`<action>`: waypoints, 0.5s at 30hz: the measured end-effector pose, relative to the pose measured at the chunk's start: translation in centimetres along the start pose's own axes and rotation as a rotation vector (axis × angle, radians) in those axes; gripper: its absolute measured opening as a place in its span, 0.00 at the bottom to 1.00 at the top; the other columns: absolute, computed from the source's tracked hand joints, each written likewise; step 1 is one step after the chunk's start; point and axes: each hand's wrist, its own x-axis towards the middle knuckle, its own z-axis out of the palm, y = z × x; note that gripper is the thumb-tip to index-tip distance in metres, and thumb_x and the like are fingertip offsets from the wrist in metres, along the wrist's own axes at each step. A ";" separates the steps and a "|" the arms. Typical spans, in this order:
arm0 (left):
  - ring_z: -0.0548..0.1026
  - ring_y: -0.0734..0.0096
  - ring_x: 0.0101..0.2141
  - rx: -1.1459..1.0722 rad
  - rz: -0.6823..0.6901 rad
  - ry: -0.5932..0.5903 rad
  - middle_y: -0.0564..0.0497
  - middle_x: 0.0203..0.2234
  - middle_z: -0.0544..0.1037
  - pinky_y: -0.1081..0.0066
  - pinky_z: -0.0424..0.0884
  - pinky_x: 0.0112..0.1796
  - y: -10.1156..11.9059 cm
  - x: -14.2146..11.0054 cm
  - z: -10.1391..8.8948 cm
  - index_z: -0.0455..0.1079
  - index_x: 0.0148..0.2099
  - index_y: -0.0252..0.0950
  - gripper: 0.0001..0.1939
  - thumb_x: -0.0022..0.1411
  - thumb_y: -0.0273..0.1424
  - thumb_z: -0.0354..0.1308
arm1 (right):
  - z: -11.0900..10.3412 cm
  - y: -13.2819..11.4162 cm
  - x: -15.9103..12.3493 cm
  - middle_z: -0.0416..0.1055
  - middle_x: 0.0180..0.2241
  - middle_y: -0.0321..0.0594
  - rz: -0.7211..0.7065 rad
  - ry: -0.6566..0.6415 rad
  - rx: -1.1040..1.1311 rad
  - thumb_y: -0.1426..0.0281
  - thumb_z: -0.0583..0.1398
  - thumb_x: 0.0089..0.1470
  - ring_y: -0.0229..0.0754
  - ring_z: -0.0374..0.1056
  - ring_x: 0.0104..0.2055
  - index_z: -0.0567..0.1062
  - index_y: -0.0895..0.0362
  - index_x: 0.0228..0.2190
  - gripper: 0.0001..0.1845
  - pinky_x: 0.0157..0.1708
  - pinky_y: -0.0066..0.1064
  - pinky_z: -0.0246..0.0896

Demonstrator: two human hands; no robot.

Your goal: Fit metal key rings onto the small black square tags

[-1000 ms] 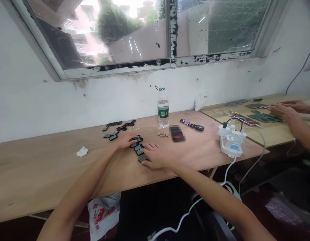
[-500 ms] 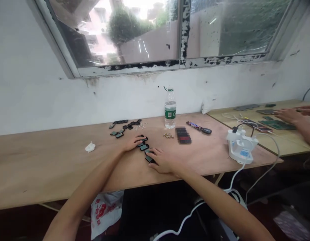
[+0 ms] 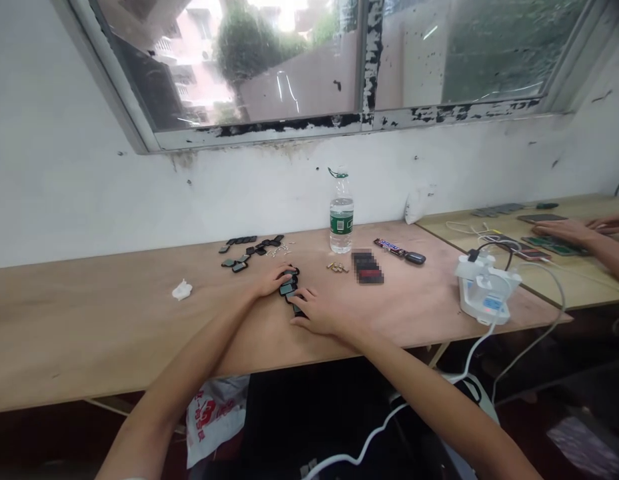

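Observation:
A short row of small black rectangular pieces (image 3: pixel 288 289) lies on the wooden table (image 3: pixel 89 333) between my hands. My left hand (image 3: pixel 271 280) rests at the row's far left end, fingers loosely stretched and touching the top pieces. Palm down, my right hand (image 3: pixel 319 312) lies flat at the near end, its fingers covering the lowest pieces. Neither hand has a piece lifted. More of the same black pieces (image 3: pixel 249 250) lie scattered farther back on the left.
A water bottle (image 3: pixel 341 217), small brass bits (image 3: pixel 337 267), a candy bar (image 3: pixel 388 247), a key fob (image 3: pixel 415 258) and a crumpled tissue (image 3: pixel 182 289) lie on the table. A white corded device (image 3: pixel 484 292) stands right. Another person's hands (image 3: pixel 564 231) work at the adjoining table.
My hands have drawn closer together, bunching the row of black pieces into a shorter, tighter group. The view has shifted slightly right.

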 end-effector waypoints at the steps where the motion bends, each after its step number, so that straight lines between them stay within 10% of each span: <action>1: 0.57 0.49 0.73 0.004 -0.009 0.000 0.42 0.71 0.67 0.49 0.50 0.73 0.1 0.0 -0.1 0.73 0.65 0.39 0.40 0.71 0.63 0.43 | 0.1 -0.1 0.2 0.65 0.63 0.55 0.000 0.003 0.000 0.56 0.61 0.69 0.60 0.59 0.67 0.68 0.58 0.66 0.31 0.65 0.54 0.63; 6: 0.54 0.49 0.74 0.046 -0.027 0.001 0.45 0.73 0.63 0.49 0.48 0.73 0.6 -1.2 -0.9 0.69 0.70 0.42 0.41 0.70 0.64 0.45 | -0.6 -1.1 -0.4 0.60 0.67 0.57 0.024 0.091 0.032 0.54 0.60 0.70 0.60 0.56 0.70 0.61 0.57 0.70 0.36 0.67 0.56 0.60; 15: 0.45 0.41 0.76 0.076 -0.068 -0.069 0.45 0.79 0.46 0.45 0.51 0.72 1.7 -6.0 -2.0 0.49 0.80 0.46 0.52 0.64 0.63 0.58 | -4.2 -0.7 -4.1 0.72 0.55 0.47 -0.009 -0.022 0.098 0.69 0.58 0.70 0.52 0.70 0.57 0.74 0.53 0.56 0.15 0.58 0.46 0.68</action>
